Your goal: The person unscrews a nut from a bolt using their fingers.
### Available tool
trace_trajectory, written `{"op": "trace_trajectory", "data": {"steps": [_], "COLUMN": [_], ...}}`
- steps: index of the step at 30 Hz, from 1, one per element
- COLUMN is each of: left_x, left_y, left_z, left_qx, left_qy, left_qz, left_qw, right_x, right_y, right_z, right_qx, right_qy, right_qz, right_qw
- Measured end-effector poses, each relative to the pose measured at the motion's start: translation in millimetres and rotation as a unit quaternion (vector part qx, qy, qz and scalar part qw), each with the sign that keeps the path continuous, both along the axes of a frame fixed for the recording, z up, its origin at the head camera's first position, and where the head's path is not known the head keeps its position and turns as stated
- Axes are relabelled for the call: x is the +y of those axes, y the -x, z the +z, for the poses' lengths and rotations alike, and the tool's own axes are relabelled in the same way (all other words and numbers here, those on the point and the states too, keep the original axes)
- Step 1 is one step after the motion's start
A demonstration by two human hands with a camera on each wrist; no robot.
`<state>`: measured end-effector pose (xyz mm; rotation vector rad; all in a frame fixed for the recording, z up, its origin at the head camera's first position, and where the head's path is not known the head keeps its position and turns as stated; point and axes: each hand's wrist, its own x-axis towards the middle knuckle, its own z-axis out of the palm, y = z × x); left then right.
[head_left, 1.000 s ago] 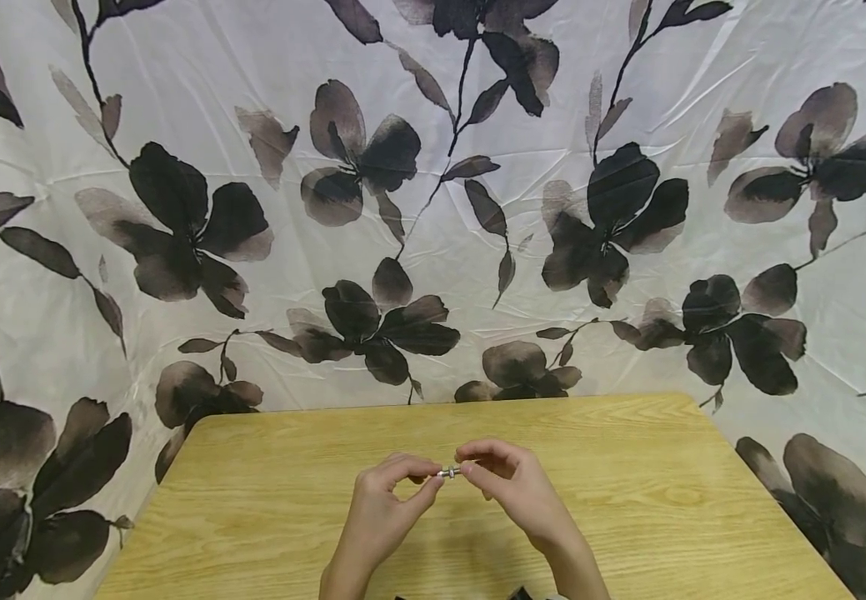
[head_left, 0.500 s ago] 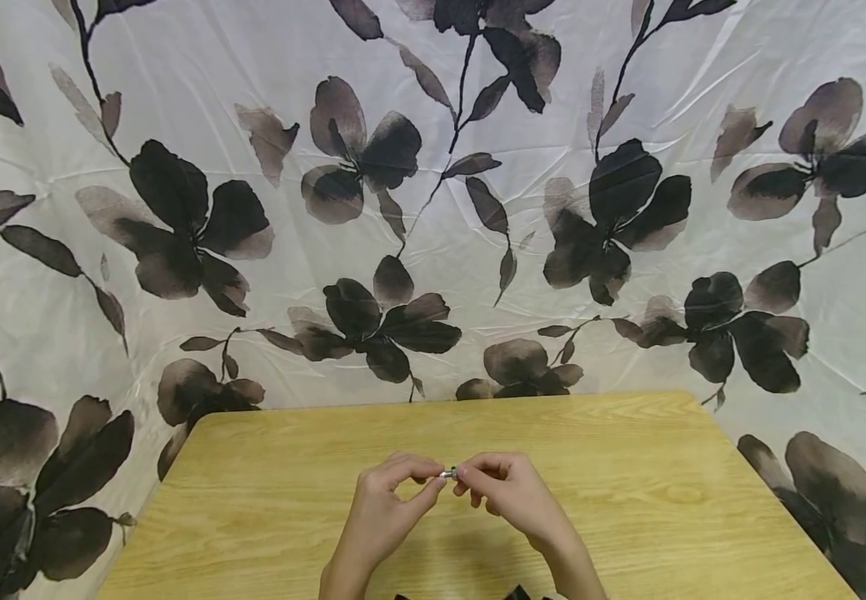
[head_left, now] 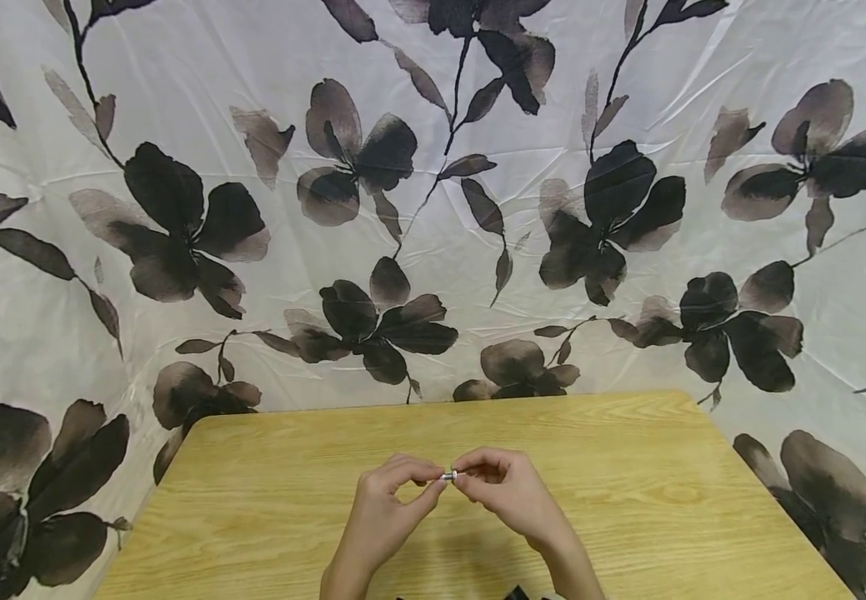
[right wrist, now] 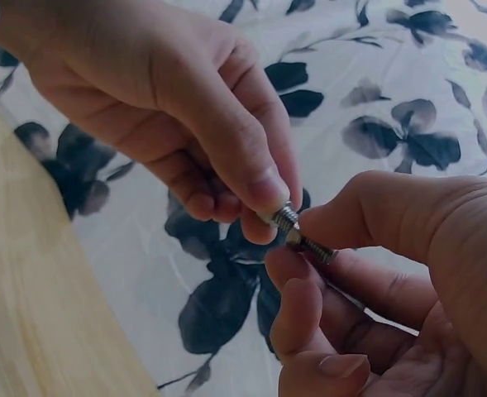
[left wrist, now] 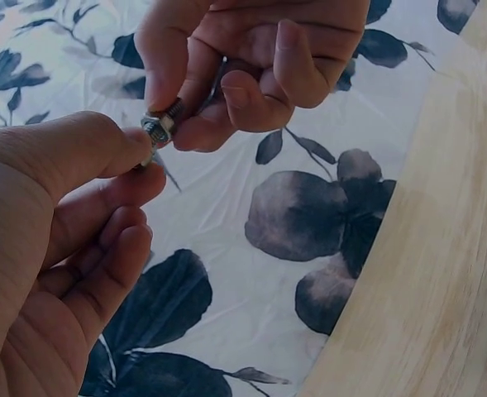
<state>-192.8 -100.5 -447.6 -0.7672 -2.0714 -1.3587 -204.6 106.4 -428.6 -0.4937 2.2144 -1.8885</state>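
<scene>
A small metal bolt [right wrist: 318, 251] with a nut [right wrist: 294, 238] on its threaded shank is held between the two hands above the table. The left hand [head_left: 391, 508] pinches one end between thumb and forefinger; its fingertips cover that end. At the nut, the right hand [head_left: 511, 496] has its thumb and forefinger on either side, its other fingers loosely curled. Threads show on both sides of the nut in the right wrist view. In the left wrist view the nut [left wrist: 155, 128] sits between the left hand [left wrist: 69, 190] and the right hand [left wrist: 251, 58].
A wood-grain table [head_left: 267, 475] lies beneath the hands. Behind it and along its sides hangs a pale cloth [head_left: 478, 275] printed with dark flowers. Small dark objects [head_left: 517, 593] show at the bottom edge of the head view.
The right fingers come in closer to the bolt, then shift their grip at the nut, with the forefinger higher now. The left hand stays nearly still.
</scene>
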Motion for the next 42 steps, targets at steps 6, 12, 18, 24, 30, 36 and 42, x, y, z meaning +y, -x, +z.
{"op": "trace_trajectory", "data": {"steps": [6, 12, 18, 24, 30, 36, 42], "left_x": [-0.3, -1.3, -2.6, -4.2, -3.5, -3.6, -4.3], "left_y": [0.2, 0.5, 0.4, 0.5, 0.2, -0.3, 0.2], "left_z": [-0.6, -0.4, 0.1, 0.5, 0.4, -0.4, 0.7], "left_qx": [0.005, 0.010, 0.012, 0.005, 0.003, 0.002, 0.002], "left_qy": [0.001, -0.009, -0.003, -0.003, 0.000, 0.003, 0.002], "left_qz": [0.012, 0.018, 0.020, 0.009, -0.001, 0.003, 0.010], "left_qw": [0.9999, 0.9997, 0.9997, 0.9999, 1.0000, 1.0000, 0.9999], "right_x": [1.2, 1.3, -1.9, -5.0, -4.8, -4.0, -4.3], "right_y": [-1.0, -1.3, -0.7, -0.8, -2.8, -4.1, -3.0], "right_z": [0.0, 3.3, 5.1, 3.1, 2.8, 3.7, 2.2], "right_qx": [0.007, 0.002, 0.002, 0.015, 0.015, 0.022, 0.053], "right_qy": [0.017, 0.041, -0.004, -0.020, 0.006, 0.004, 0.007], "right_qz": [0.007, -0.011, -0.027, -0.012, 0.003, 0.011, 0.010], "right_qw": [0.9998, 0.9991, 0.9996, 0.9996, 0.9999, 0.9997, 0.9985]}}
